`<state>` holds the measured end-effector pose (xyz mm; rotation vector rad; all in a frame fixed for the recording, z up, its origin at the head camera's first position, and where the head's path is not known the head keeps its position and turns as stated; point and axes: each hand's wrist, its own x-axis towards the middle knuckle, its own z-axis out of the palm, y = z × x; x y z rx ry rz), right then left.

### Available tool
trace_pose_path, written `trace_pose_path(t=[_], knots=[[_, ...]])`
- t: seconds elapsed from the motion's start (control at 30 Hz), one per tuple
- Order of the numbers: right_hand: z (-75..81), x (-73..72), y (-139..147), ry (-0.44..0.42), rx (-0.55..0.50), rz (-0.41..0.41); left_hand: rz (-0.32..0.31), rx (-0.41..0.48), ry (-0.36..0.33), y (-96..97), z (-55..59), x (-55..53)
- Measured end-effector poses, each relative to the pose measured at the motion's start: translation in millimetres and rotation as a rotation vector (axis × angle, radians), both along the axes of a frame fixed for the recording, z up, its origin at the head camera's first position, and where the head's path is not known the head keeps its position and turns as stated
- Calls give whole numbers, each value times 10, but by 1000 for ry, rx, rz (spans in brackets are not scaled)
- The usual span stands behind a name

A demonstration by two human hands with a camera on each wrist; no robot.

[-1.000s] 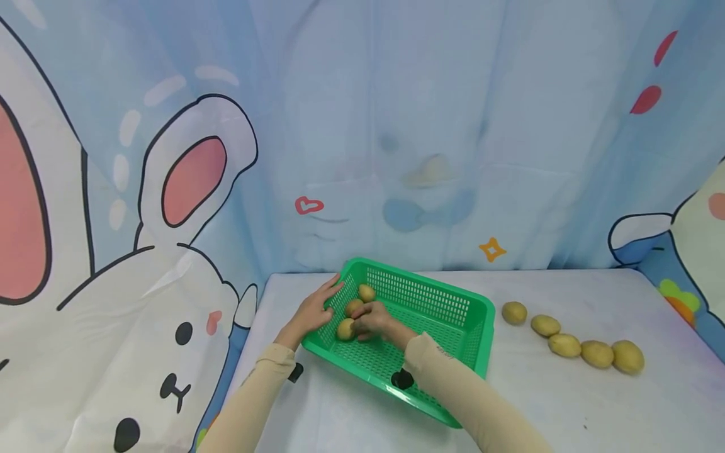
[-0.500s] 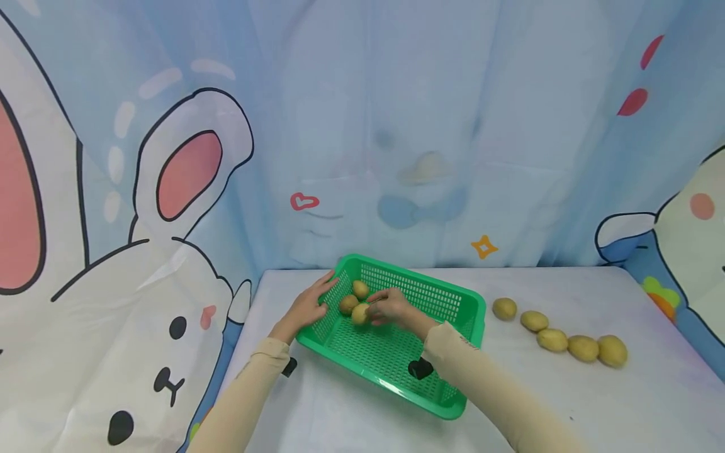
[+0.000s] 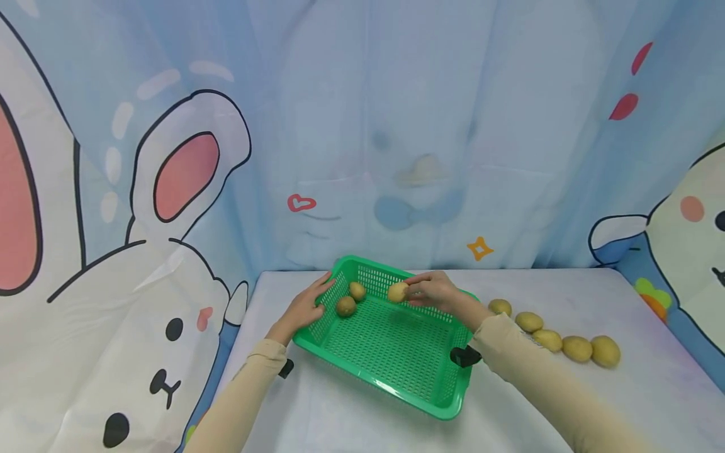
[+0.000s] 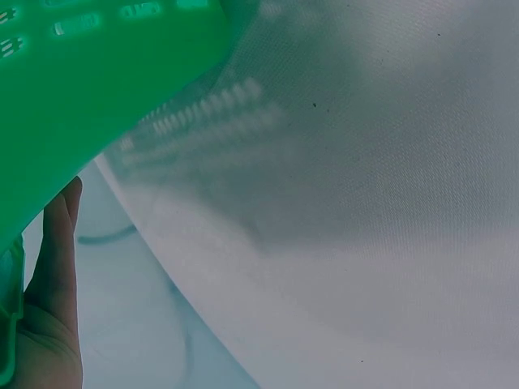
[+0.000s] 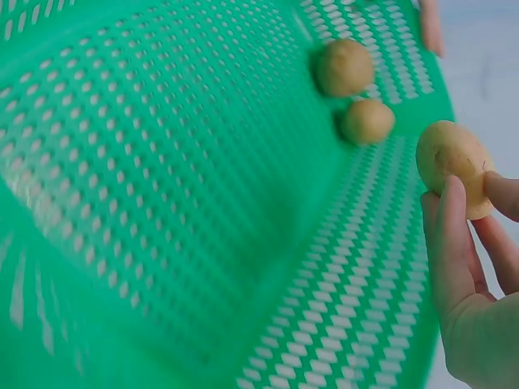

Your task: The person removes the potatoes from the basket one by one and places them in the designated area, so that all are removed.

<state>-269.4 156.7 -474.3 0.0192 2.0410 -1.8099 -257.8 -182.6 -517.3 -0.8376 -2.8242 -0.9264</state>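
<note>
A green plastic basket (image 3: 385,343) with perforated walls stands on the white-covered table. My left hand (image 3: 302,308) holds its left rim, and the left wrist view shows straight fingers (image 4: 61,243) along the outside. Above the back wall, my right hand (image 3: 436,290) pinches a yellow-brown potato (image 3: 398,292) between thumb and fingertips. The right wrist view shows that potato (image 5: 456,166) raised clear of the basket floor. Two other potatoes, a nearer one (image 3: 346,306) and a farther one (image 3: 357,290), lie inside at the left end.
Right of the basket, several potatoes (image 3: 576,348) lie in a slanting row on the white cloth (image 3: 651,402); the right forearm passes close to them. A blue curtain (image 3: 419,126) with cartoon prints hangs behind the table's back edge.
My right hand has taken one potato from the group at the basket's left end, lifting it up and to the right. The left hand has stayed on the rim.
</note>
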Motion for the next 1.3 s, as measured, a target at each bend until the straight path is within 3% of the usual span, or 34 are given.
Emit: trace_pose_path(t=[0.23, 0.4, 0.67, 0.87, 1.07, 1.3], knots=[[189, 83, 476, 5, -13, 15, 14, -8, -24, -1, 6, 7], [227, 190, 837, -22, -31, -47, 5, -2, -18, 10, 15, -15], [115, 365, 1373, -69, -76, -93, 1, -19, -24, -8, 25, 5], [76, 483, 1723, -150, -200, -128, -4, 0, -15, 6, 47, 3], [-86, 658, 1942, -179, -108, -134, -4, 13, -9, 12, 36, -20], [-357, 855, 2007, -157, -35, -44, -8, 10, -13, 6, 16, -8]])
